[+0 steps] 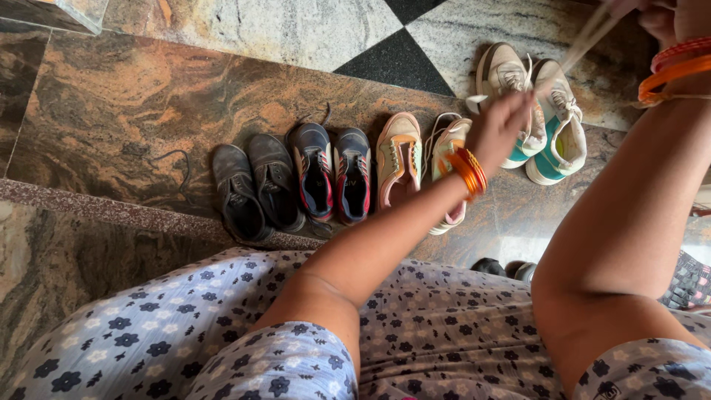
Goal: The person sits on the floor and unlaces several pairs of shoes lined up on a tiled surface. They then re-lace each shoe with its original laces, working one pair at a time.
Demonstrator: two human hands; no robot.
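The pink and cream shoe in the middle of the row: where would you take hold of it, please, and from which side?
Probably by the heel collar of the pink and cream shoe, from above: it lies sole-down, opening upward, with shoes close on both sides.

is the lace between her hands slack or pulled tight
Pulled tight: the white lace runs in a straight line from the left hand up to the right hand, with no sag.
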